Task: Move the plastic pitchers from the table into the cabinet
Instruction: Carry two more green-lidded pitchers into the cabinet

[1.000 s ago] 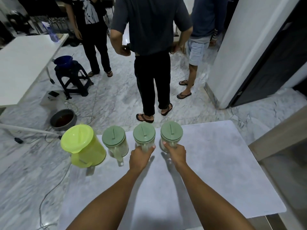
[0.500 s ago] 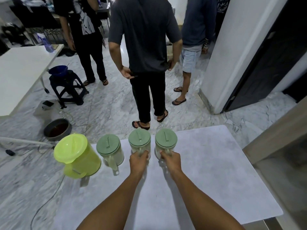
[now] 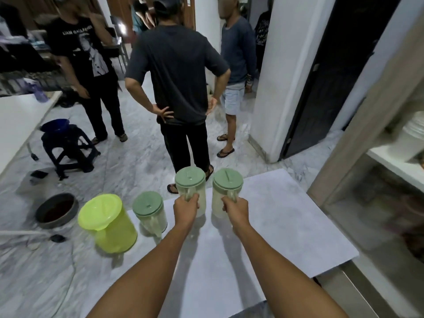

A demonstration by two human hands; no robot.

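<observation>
Two clear pitchers with green lids hang lifted above the white table (image 3: 275,226). My left hand (image 3: 185,208) grips the handle of the left one (image 3: 191,187); my right hand (image 3: 236,210) grips the handle of the right one (image 3: 226,191). Standing on the table's far left edge are a third green-lidded pitcher (image 3: 150,213) and a larger yellow-green pitcher (image 3: 107,222). The cabinet (image 3: 378,180) stands at the right, with its inside shelf (image 3: 394,166) showing.
Three people (image 3: 181,88) stand on the marble floor just beyond the table. A dark stool with a blue bowl (image 3: 66,148) and a round pan (image 3: 57,208) sit on the floor at left. A second white table (image 3: 18,120) is far left. A cable lies on the floor.
Both hands have closed on the handles and raised the two right-hand pitchers off the table. The view has tilted up and to the right, bringing the cabinet in.
</observation>
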